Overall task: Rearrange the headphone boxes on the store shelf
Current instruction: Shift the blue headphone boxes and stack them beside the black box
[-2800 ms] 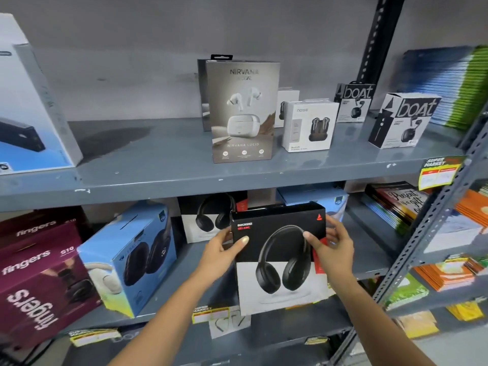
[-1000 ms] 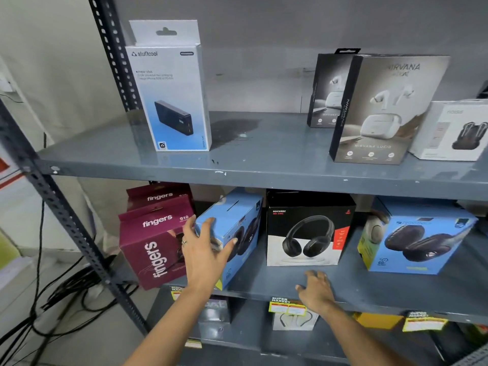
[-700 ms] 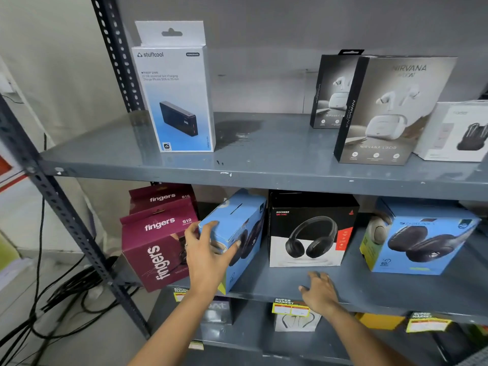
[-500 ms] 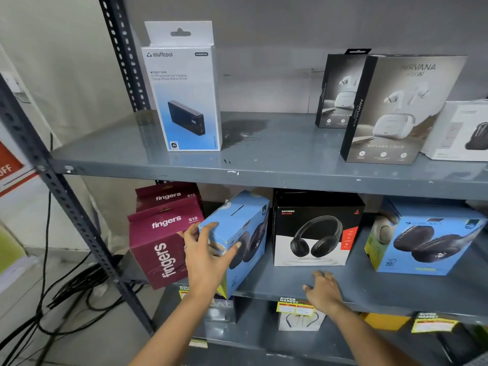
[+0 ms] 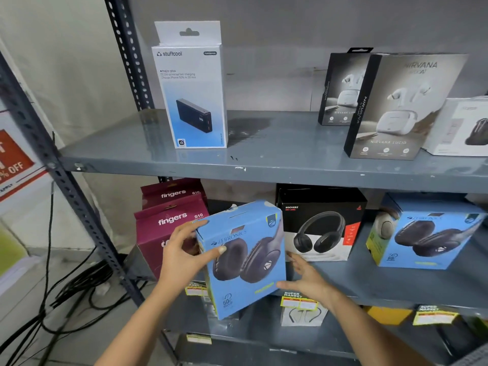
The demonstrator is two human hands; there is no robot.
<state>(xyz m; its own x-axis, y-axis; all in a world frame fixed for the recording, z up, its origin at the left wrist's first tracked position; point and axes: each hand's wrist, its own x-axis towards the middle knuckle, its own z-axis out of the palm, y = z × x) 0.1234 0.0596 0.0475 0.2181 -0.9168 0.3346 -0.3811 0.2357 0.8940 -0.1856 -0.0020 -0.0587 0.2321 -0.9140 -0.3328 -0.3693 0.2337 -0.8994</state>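
Note:
A blue Zebronics headphone box (image 5: 244,257) hangs tilted in front of the middle shelf (image 5: 369,286), its face turned toward me. My left hand (image 5: 182,256) grips its upper left corner. At the box's lower right edge my right hand (image 5: 307,280) touches it with fingers spread. Right of it a black-and-white Rockerz headphone box (image 5: 320,225) stands on the shelf, and further right a second blue Zebronics box (image 5: 427,233). Two maroon Fingers boxes (image 5: 169,220) stand at the left end, partly behind my left hand.
The upper shelf (image 5: 277,159) carries a white Stuffcool power bank box (image 5: 192,88), two Nirvana earbud boxes (image 5: 396,107) and a white earbud box (image 5: 462,128). A slotted steel upright (image 5: 66,191) runs at the left. Black cables (image 5: 66,294) lie on the floor.
My left hand has pulled the blue box off the shelf and turned its front toward me. My right hand has left the shelf edge and come up to the box's lower right side.

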